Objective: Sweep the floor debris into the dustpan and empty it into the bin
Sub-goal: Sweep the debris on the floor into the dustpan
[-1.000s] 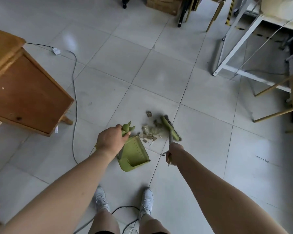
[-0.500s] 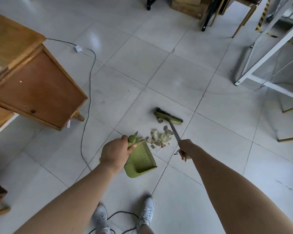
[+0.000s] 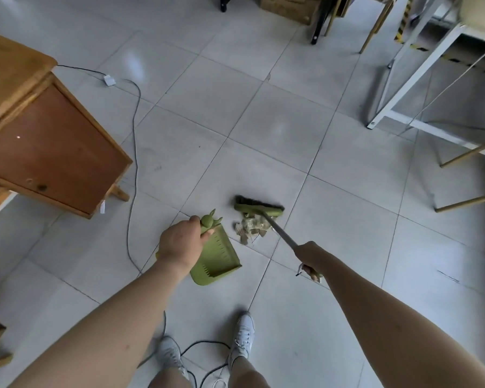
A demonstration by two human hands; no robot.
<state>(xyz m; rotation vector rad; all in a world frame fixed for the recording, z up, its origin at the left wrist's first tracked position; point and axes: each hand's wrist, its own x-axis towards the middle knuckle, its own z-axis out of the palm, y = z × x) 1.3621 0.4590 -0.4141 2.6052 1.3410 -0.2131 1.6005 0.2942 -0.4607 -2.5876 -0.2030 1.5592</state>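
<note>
We stand on the tiled floor (image 3: pixel 263 130), with a wooden cabinet (image 3: pixel 48 152) off at ten o'clock and a white frame (image 3: pixel 398 88) at two o'clock. No bin shows anywhere in view, so emptying is still ahead.

Our left hand (image 3: pixel 181 245) is clenched around the figurine-topped handle of the green dustpan (image 3: pixel 216 259), which sits tilted on the floor. Our right hand (image 3: pixel 310 254) is closed on the metal shaft of the broom (image 3: pixel 259 210), whose head lies at twelve o'clock from the debris (image 3: pixel 251 226).

To do this stroke well, we judge the pan's open lip must face the pile and press flat on the tile; then we draw the bristles toward six o'clock in short, low pulls so the scraps do not scatter.

The debris lies just beside the pan, at about two o'clock from our left grip and eleven o'clock from our right, touching the broom head.
</note>
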